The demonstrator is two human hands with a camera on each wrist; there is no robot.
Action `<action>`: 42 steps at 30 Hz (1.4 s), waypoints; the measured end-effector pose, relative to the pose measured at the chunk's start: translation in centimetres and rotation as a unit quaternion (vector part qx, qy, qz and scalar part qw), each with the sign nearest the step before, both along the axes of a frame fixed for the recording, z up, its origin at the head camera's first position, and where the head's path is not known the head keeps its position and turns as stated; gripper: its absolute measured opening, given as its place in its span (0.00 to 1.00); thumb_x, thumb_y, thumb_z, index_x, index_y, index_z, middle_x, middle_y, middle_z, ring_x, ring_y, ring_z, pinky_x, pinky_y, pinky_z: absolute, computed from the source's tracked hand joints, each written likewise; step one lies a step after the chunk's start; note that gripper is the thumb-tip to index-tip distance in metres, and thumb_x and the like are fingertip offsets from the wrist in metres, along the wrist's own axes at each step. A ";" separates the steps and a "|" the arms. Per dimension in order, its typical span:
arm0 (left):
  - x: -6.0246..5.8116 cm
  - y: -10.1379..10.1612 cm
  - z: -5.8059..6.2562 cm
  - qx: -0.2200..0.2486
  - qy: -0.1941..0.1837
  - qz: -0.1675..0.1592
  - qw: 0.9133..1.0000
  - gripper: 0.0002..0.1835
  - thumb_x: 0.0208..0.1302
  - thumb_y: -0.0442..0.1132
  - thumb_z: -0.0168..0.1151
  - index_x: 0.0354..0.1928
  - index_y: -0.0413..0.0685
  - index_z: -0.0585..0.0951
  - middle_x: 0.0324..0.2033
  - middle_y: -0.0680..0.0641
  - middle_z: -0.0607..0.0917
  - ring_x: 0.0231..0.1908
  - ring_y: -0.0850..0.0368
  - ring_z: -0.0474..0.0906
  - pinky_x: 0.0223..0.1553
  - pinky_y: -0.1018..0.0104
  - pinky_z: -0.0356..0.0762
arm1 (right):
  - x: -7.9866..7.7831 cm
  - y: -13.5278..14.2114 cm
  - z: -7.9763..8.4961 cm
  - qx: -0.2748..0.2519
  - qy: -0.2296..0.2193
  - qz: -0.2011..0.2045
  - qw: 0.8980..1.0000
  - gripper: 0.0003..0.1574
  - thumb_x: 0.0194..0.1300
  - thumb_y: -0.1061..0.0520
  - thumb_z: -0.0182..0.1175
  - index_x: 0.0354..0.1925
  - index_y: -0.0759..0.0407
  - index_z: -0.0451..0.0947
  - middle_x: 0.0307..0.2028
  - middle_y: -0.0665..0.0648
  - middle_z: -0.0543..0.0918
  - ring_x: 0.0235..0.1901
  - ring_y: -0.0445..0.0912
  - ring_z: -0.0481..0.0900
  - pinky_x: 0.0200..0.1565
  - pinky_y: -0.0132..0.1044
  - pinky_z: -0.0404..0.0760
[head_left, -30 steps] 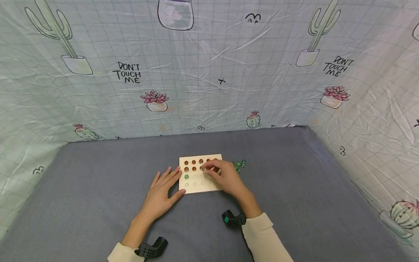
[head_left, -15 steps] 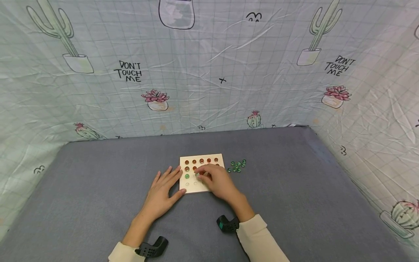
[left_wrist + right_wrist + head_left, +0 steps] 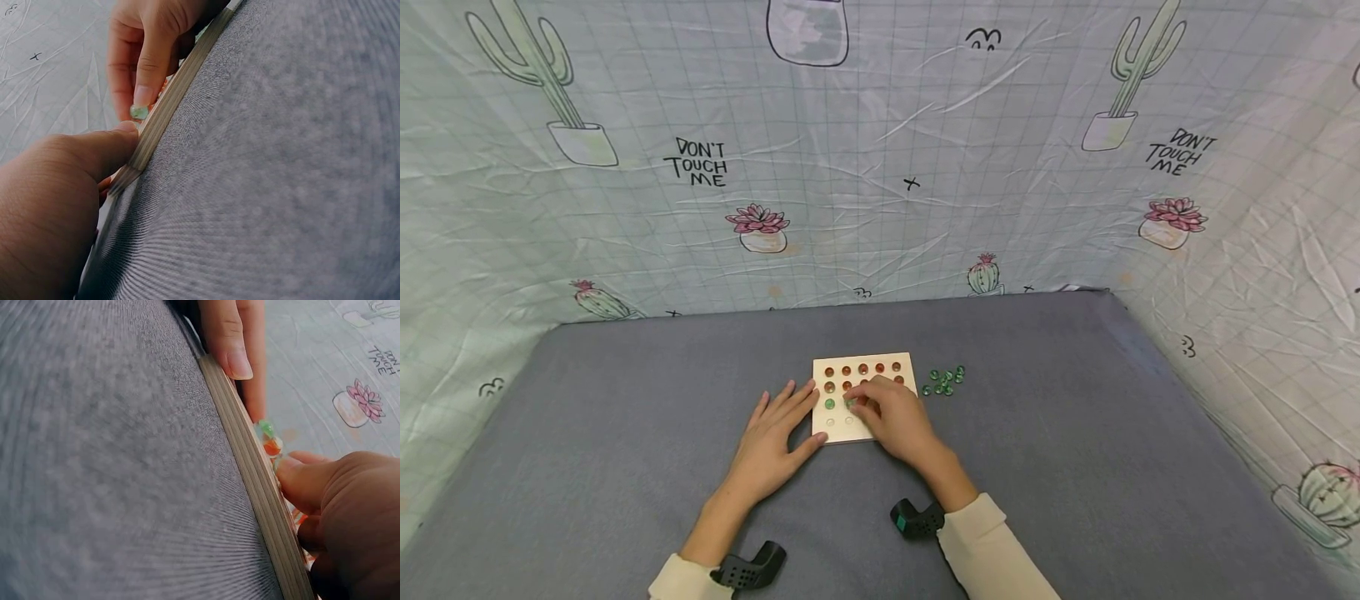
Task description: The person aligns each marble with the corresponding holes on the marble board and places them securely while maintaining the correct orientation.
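Observation:
A light wooden board (image 3: 838, 433) with rows of round hollows lies on the grey cloth. Amber marbles (image 3: 863, 369) fill its two back rows, partly covered by my right hand. One green marble (image 3: 830, 404) sits at the left end of the third row. My right hand (image 3: 898, 421) pinches another green marble (image 3: 139, 112) between thumb and fingertips, right at the second hollow of that row. My left hand (image 3: 772, 437) lies with spread, straight fingers along the board's left edge, its thumb at the front left corner.
Several loose green marbles (image 3: 943, 383) lie on the cloth just right of the board. A grey cloth (image 3: 625, 450) covers the table. Behind it hangs a cactus-printed curtain (image 3: 850, 167), which continues along the sides.
My right hand has moved left and slightly toward me with the green marble, from over the amber rows to the third row's second hollow. The left hand stays at the edge.

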State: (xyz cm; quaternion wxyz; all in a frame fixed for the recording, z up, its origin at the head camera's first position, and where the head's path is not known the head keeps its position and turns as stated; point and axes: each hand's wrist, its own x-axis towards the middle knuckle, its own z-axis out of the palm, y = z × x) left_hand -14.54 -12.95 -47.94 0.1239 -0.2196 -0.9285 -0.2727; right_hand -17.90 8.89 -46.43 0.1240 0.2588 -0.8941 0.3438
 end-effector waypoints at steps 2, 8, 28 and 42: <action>0.0 0.0 0.0 0.000 0.000 0.000 1.000 0.35 0.61 0.52 0.65 0.67 0.44 0.70 0.67 0.46 0.68 0.68 0.43 0.57 0.69 0.42 0.43 | 0.0 -0.1 0.0 0.001 0.001 -0.009 1.000 0.10 0.61 0.56 0.67 0.43 0.50 0.86 0.23 0.42 0.72 0.20 0.35 0.66 0.21 0.28 0.65; -0.1 0.0 0.0 0.000 0.000 -0.001 1.000 0.35 0.61 0.52 0.65 0.67 0.44 0.70 0.67 0.47 0.68 0.69 0.43 0.57 0.69 0.42 0.42 | 0.2 -0.3 0.1 0.012 0.009 -0.025 1.000 0.11 0.61 0.56 0.67 0.44 0.49 0.86 0.24 0.43 0.73 0.20 0.35 0.65 0.20 0.28 0.65; -0.1 0.0 0.1 0.001 -0.002 -0.001 1.000 0.35 0.61 0.51 0.65 0.67 0.44 0.70 0.67 0.47 0.68 0.68 0.43 0.57 0.68 0.41 0.43 | 0.2 -0.2 0.2 0.006 0.011 -0.020 1.000 0.10 0.62 0.58 0.66 0.43 0.52 0.86 0.28 0.46 0.77 0.22 0.37 0.67 0.23 0.30 0.67; -0.2 -0.1 0.1 0.001 -0.004 -0.002 1.000 0.35 0.61 0.52 0.65 0.67 0.44 0.70 0.67 0.47 0.67 0.69 0.43 0.56 0.69 0.42 0.43 | 0.0 0.1 0.4 -0.020 -0.003 -0.012 1.000 0.07 0.61 0.61 0.66 0.39 0.54 0.86 0.27 0.46 0.76 0.23 0.38 0.68 0.25 0.31 0.70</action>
